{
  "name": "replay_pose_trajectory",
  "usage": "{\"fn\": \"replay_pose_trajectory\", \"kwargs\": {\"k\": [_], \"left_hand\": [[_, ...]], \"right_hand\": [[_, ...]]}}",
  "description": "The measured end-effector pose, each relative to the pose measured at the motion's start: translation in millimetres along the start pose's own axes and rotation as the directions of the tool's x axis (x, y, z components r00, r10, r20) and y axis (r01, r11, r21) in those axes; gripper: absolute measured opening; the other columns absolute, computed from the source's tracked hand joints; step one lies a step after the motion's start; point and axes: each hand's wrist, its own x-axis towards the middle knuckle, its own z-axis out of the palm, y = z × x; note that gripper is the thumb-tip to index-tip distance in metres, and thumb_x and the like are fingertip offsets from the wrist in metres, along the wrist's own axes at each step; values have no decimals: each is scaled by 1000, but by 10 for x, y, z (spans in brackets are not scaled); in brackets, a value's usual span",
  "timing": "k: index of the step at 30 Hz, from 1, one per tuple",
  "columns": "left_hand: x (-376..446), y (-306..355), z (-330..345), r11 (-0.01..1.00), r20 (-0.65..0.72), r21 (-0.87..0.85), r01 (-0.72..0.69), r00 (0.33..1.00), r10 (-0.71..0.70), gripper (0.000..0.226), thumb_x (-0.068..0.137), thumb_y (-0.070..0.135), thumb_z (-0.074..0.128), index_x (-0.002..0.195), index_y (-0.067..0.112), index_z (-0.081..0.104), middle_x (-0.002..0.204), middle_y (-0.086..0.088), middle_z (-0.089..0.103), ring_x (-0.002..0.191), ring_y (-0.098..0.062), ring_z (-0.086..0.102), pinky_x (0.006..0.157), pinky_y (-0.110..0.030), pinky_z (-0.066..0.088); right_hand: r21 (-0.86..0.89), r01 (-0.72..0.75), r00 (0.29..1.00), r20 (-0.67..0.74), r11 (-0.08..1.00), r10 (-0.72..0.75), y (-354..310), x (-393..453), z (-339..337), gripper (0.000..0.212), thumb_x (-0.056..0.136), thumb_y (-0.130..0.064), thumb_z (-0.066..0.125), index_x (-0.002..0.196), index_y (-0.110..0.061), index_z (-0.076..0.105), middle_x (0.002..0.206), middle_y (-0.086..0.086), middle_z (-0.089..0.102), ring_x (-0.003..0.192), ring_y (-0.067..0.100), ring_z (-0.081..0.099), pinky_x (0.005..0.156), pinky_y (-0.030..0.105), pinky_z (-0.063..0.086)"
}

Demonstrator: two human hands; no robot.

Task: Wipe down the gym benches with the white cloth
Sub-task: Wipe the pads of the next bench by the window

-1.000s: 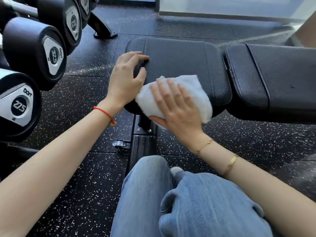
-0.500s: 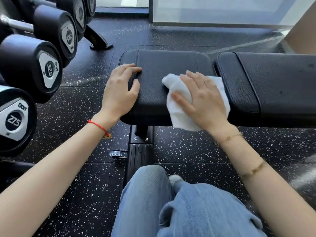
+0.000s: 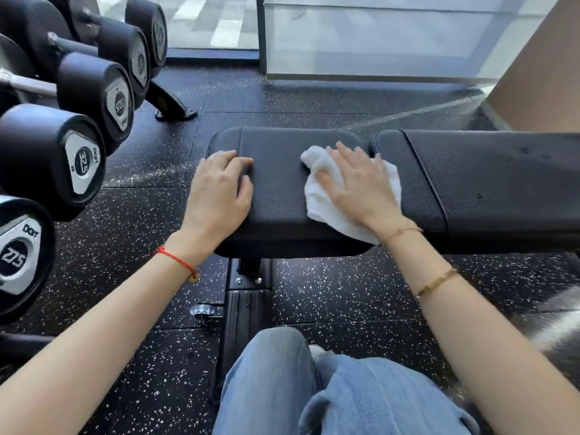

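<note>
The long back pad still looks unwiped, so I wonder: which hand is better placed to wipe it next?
The right hand: it already presses the white cloth beside the back pad. The left hand rests on the seat pad's far end.

A gym: racked dumbbells (image 3: 81, 158), padded bench (image 3: 282, 171), speckled rubber floor (image 3: 345, 296).

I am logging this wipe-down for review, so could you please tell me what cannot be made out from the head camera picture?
- Long black padded backrest: cut off by the right edge, so its far end is unseen.
- Black seat pad beneath the crumpled white cloth: hidden by the cloth and the right hand.
- Seat pad corner under the left hand: hidden.
- Black round dumbbells: cropped by the left edge.
- Lower right floor: blurred.
</note>
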Motion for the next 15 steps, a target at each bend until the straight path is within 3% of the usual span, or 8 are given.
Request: {"fn": "replay_pose_trajectory", "kwargs": {"k": [5,10,15], "left_hand": [[32,319,119,999,1,48,-5,1000,5,42,96,21,47,136,12,54,148,-12,43,142,-29,32,121,-47,16],[30,360,233,998,37,65,0,999,-2,43,96,24,46,138,14,51,149,-8,43,144,-26,31,122,-44,14],[19,351,260,998,19,55,-9,1000,8,43,96,23,49,138,14,52,147,-5,46,143,-24,33,123,-42,14]], "right_hand": [[-15,152,988,-39,988,-153,-103,-330,67,61,102,-56,30,156,-30,27,164,-4,22,152,21,15,123,45,7],[25,6,971,-241,1000,0,-94,-555,14,62,92,-67,45,139,-29,56,153,5,42,142,29,35,116,45,27],[121,-28,979,-197,992,52,-127,-660,116,64,91,-70,41,143,-35,50,158,2,35,146,31,26,119,49,22]]}}
